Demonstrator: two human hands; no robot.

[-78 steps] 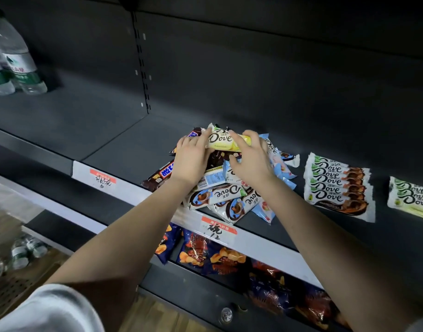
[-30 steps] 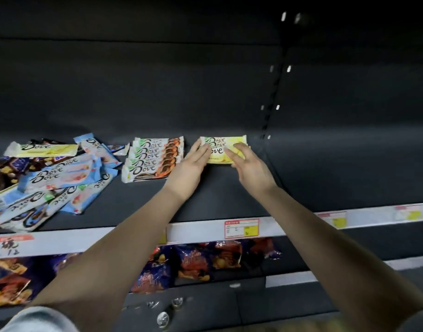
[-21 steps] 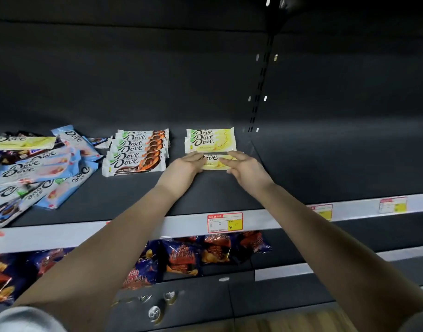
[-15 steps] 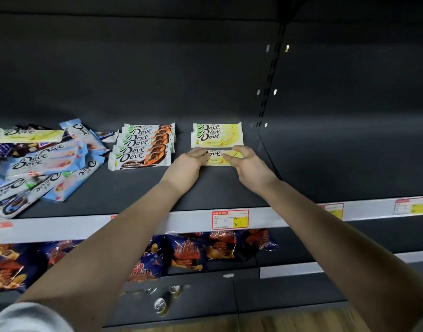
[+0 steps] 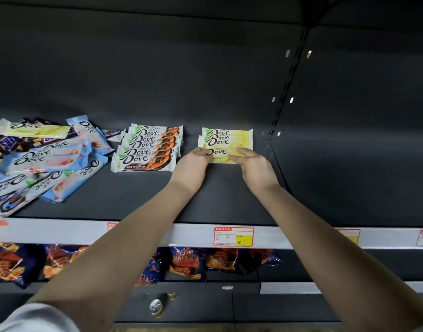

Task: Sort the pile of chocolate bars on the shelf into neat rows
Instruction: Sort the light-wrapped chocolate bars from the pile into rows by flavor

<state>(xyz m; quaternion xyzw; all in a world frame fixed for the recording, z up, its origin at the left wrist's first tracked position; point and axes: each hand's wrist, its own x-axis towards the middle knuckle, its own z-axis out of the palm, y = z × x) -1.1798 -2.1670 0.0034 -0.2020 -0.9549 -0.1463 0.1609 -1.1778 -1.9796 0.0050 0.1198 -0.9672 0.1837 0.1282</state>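
Observation:
A yellow Dove bar [image 5: 220, 155] lies flat on the dark shelf [image 5: 229, 200], tucked against the front of a short row of yellow Dove bars [image 5: 227, 137]. My left hand [image 5: 193, 165] pinches its left end. My right hand [image 5: 256, 167] pinches its right end, forefinger on top. Left of that sits a neat row of orange-brown Dove bars [image 5: 150, 147]. Farther left, the loose pile [image 5: 45, 161] of blue, white and dark bars sprawls over the shelf, with another yellow bar [image 5: 33, 130] on top.
A white price rail [image 5: 233, 236] with red-and-yellow tags runs along the shelf's front edge. A slotted upright [image 5: 287, 92] divides the back wall just right of the yellow row. Bagged snacks [image 5: 186, 262] fill the shelf below. A can [image 5: 156, 307] lies at the bottom.
Both hands carried a yellow bar from the pile rightward, set it down in front of the yellow row, then slid it back against that row.

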